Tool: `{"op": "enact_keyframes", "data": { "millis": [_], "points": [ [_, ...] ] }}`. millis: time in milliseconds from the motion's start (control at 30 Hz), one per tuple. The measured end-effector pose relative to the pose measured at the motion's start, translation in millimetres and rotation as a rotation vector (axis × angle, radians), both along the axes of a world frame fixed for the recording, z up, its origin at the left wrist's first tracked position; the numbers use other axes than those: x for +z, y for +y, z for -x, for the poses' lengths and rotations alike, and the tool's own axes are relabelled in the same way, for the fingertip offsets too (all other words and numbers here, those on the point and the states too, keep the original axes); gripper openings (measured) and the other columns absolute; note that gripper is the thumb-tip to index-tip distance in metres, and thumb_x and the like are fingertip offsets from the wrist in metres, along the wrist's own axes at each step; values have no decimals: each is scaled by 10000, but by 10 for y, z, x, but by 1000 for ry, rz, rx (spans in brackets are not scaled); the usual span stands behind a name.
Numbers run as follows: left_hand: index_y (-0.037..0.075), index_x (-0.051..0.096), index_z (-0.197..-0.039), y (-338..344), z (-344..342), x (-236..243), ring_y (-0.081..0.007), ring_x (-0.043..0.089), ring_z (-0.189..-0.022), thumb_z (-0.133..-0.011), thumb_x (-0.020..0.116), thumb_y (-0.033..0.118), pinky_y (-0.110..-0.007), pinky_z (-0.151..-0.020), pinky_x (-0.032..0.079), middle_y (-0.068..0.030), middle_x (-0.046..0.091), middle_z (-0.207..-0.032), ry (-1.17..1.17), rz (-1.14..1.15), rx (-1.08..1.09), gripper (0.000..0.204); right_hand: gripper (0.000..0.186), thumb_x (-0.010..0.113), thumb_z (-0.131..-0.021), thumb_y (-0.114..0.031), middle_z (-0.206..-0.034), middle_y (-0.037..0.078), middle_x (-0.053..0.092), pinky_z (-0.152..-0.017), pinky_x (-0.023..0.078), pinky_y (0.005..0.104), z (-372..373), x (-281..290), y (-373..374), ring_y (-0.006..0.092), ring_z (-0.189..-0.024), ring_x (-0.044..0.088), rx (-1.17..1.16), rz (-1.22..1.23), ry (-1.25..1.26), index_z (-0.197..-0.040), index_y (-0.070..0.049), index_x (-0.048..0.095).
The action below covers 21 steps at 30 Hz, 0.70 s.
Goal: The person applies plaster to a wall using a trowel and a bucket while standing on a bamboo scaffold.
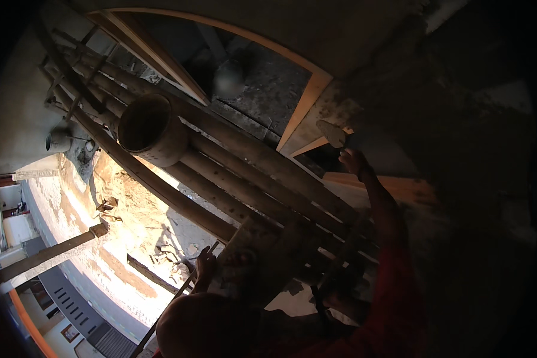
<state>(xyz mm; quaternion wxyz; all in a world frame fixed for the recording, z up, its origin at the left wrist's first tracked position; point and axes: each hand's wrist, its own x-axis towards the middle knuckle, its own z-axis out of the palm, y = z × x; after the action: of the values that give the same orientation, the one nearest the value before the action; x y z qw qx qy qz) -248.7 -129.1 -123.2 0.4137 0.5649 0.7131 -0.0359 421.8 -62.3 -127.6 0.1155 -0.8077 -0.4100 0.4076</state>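
Note:
My right hand (pixel 353 161) is closed on the handle of a trowel (pixel 331 132). The trowel's pale blade is raised beside the wall, near the corner of an orange-brown wooden frame (pixel 307 110). A red sleeve covers my right upper arm. Lower left, my left hand (pixel 206 262) is closed round a thin rod (pixel 188 281) that slants down toward the lower edge. Next to that hand lies a dark flat board (pixel 244 238) on the poles, its far part lost in shadow.
Long wooden scaffold poles (pixel 238 173) run diagonally with gaps between them, and a large bucket (pixel 152 131) stands on them. Far below lie sunlit sand (pixel 131 191) and a smaller bucket (pixel 58 140). A dark plastered wall (pixel 459 137) rises at right.

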Motion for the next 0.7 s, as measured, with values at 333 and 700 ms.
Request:
{"op": "enact_keyframes", "data": {
  "millis": [333,700],
  "points": [
    [45,613,-1246,19,-35,74,-405,664,-948,-797,600,167,-475,-797,524,-262,679,-1000,26,-23,14,466,617,628,-876,-410,-1203,241,620,-922,481,417,211,468,60,360,-1137,597,75,-240,-112,-1294,32,531],
    [88,603,-1279,27,-29,-62,-414,657,-965,-781,585,209,-502,-803,515,-265,673,-1012,66,21,-6,513,592,656,-878,-380,-1108,234,666,-876,508,407,167,1055,78,354,-1056,644,79,-404,-171,-1284,35,538]
  ]
}}
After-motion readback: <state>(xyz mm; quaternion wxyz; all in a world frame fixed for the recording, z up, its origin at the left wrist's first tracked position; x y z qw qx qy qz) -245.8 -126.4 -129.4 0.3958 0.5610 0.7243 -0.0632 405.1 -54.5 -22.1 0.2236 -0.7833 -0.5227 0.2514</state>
